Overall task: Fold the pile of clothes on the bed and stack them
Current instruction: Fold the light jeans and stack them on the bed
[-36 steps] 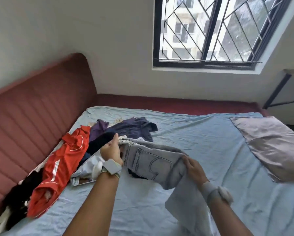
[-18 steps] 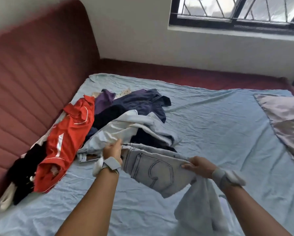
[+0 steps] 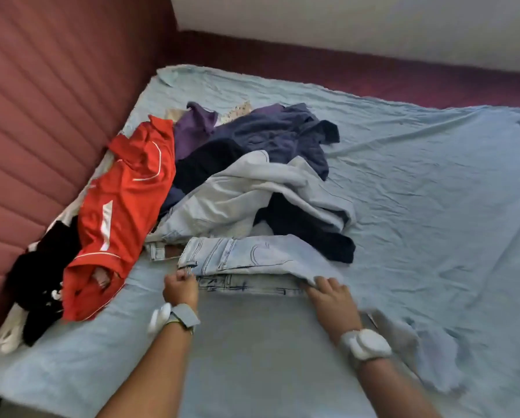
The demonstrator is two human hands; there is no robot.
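Single head view, looking steeply down, close over bed (image 3: 403, 182); edges blurred.

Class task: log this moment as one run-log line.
step: folding jeans | left hand: pinches waistband | right hand: grips fold | pile: unfolded

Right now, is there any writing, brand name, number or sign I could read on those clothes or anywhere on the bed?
None can be read.
Brown waistband patch on the pale jeans in the pile: may carry a brand, too blurred to read.
Red shirt: only white stripes and piping, no letters visible.
Light jeans held by the left hand and the right hand: stitching only, no text.
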